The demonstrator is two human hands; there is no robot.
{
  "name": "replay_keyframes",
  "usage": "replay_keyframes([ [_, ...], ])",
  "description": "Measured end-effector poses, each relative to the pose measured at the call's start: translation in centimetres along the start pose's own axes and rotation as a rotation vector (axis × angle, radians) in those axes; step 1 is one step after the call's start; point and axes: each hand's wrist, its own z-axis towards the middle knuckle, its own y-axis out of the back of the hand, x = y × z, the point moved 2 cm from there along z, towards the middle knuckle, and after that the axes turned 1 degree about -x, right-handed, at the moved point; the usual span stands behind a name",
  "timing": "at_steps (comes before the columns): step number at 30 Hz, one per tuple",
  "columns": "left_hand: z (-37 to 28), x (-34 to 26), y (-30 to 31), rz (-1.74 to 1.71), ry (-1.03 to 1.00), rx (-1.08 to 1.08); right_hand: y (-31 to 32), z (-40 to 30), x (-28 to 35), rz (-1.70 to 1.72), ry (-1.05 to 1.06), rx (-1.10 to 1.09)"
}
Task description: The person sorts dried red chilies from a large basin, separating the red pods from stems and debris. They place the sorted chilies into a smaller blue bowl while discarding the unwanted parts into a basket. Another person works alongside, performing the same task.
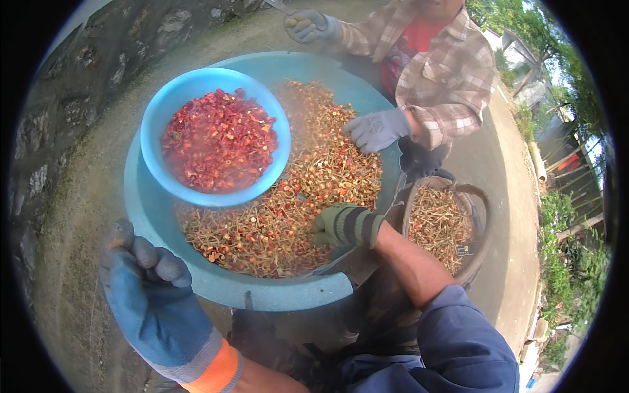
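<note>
My left hand (147,275), in a blue-and-grey work glove with an orange cuff, is raised at the near left rim of a large blue plastic tub (295,294). Its fingers are curled; whether they hold anything is unclear. My right hand (346,226), in a green-and-black striped glove, rests on the chilli stems and caps (260,236) in the tub, its fingertips hidden. A smaller blue basin (216,196) of red dried chilli pieces (218,142) sits over the tub's far left part.
Across the tub, a person in a checked shirt (432,83) has one grey-gloved hand (378,130) on the stems and the other (307,24) raised with a metal tool. A wicker basket (479,196) of stems stands right of the tub. A stone wall (64,98) runs along the left.
</note>
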Motion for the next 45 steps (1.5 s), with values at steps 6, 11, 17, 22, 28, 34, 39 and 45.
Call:
replay_keyframes([
  [6, 0.0, 0.0, 0.4, -0.024, 0.008, -0.023, -0.3, 0.2, -0.4, -0.018, -0.006, 0.004],
  [11, -0.1, 0.0, -0.1, -0.013, -0.039, -0.096, -0.5, 0.4, -0.6, -0.034, 0.006, 0.008],
  [17, -0.2, -0.1, -0.1, -0.025, -0.041, -0.103, 0.3, 0.1, -0.9, 0.036, -0.012, 0.022],
  [22, -0.1, -0.3, 0.0, -0.031, -0.034, -0.079, 2.5, -1.4, -3.4, 0.19, -0.116, -0.229],
  [28, -0.1, -0.2, -0.1, -0.063, -0.02, -0.087, 3.9, -2.4, -5.7, 0.088, -0.231, -0.471],
  [34, -0.1, -0.5, -0.1, -0.035, 0.017, -0.008, 4.4, -2.3, -5.3, 0.14, -0.267, -0.53],
  [39, 0.0, -0.3, 0.2, -0.044, 0.002, 0.029, 2.8, -1.1, -3.4, -0.122, -0.083, -0.637],
  [45, -0.2, -0.2, -0.4, -0.045, -0.02, -0.07, 1.6, 1.7, -4.2, -0.309, -0.148, -0.444],
])
